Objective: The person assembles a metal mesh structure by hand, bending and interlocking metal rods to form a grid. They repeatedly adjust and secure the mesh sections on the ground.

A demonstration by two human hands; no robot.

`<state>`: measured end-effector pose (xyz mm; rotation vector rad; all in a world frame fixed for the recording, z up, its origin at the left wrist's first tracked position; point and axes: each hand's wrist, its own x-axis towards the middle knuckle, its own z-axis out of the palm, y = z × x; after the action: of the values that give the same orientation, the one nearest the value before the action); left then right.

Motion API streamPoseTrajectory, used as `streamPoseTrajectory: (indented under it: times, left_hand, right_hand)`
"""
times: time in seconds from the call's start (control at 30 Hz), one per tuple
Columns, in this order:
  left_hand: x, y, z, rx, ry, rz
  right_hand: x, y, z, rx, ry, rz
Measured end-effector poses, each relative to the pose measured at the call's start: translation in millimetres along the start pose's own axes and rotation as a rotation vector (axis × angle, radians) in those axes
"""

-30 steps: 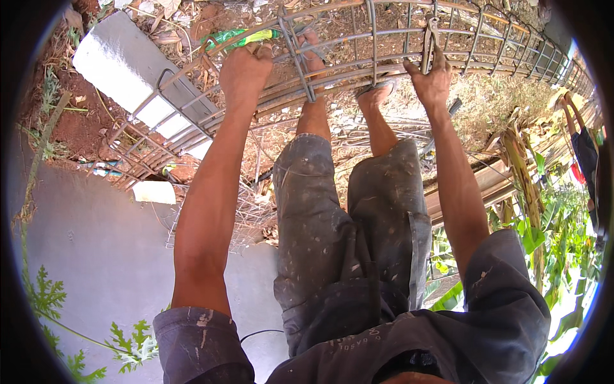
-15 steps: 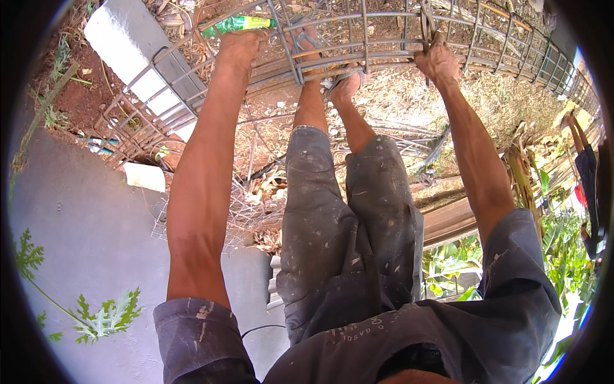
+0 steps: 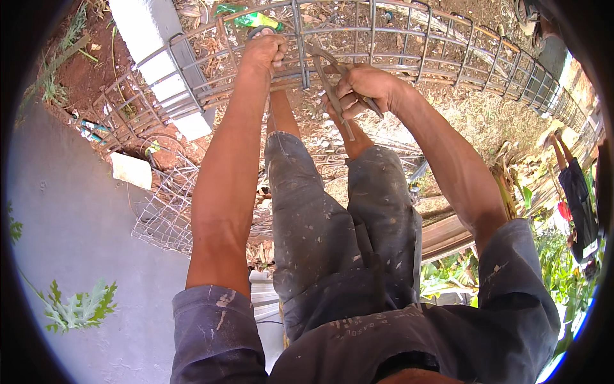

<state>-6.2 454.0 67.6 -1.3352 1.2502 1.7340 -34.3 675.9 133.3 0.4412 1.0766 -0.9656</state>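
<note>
A long cage of steel rebar with square stirrups curves across the top of the view. My left hand is closed in a fist at the cage, left of a stirrup. What its fingers hold cannot be made out. To its right, my right hand is wrapped round a pair of metal pincers. The pincers' head points at the bars beside the stirrup, and one handle sticks out below my fingers. Whether the jaws grip any wire is too small to tell.
A green bottle lies beyond my left hand. A white block sits under the cage at left, and wire mesh lies beside the grey slab. Bundled rods lie behind my legs. Another person is at far right.
My right hand, with the pincers, has moved left along the cage, close to my left hand. My left hand has shifted slightly right. The view has shifted a little.
</note>
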Motion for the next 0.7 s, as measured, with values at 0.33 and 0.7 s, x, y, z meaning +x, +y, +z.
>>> streamPoseTrajectory:
  times: [0.33,0.7]
  left_hand:
    - [-10.5,-19.5,-5.4,-0.131,-0.011,-0.034]
    - [-24.9,-28.2,54.4,-1.059,-0.339,-0.374]
  right_hand:
    - [28.5,-79.6,19.3,0.009,0.066,0.34]
    - [6.7,-117.9,42.2,-0.592,0.21,0.338]
